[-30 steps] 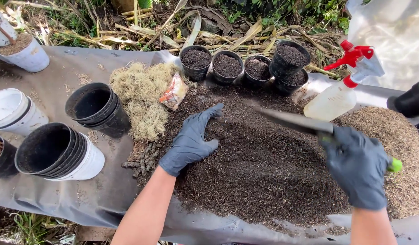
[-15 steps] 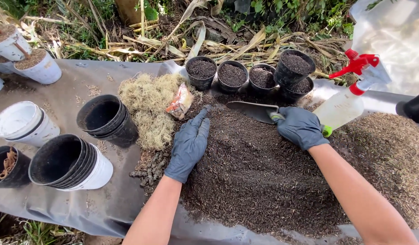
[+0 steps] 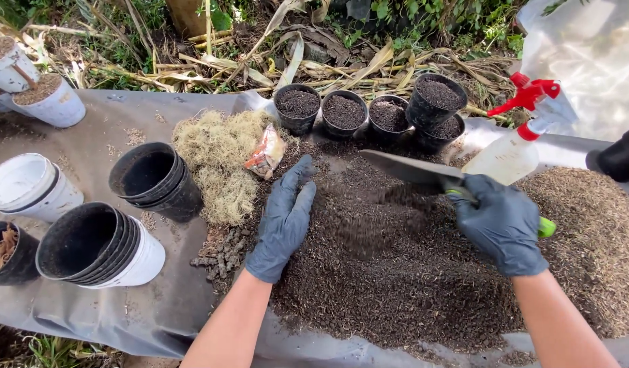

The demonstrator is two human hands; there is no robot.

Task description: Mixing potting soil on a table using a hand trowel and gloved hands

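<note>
Right hand: the right hand (image 3: pixel 503 225) in a dark rubber glove is curling tight around the green handle of a small grey metal trowel (image 3: pixel 413 172), with the blade lifted over the soil.
Soil falling: dark bits are dropping off the blade onto the big heap of dark potting soil (image 3: pixel 369 272).
Left hand: the left hand (image 3: pixel 285 219), in the same kind of glove, is lying flat and spread on the left edge of the heap, holding nothing.
Where the heap is: it is sitting on the grey plastic sheet (image 3: pixel 110 116) on the ground, in front of both arms.
Step in hand: it looks like scooping and mixing the soil.
Next move: it probably calls for dipping the blade back low into the heap, keeping clear of the left fingers.
Nearby: four small black pots full of soil (image 3: pixel 369 109) are standing behind the heap, and a clear spray bottle with a red trigger (image 3: pixel 515 140) is lying just beside the blade.
</note>
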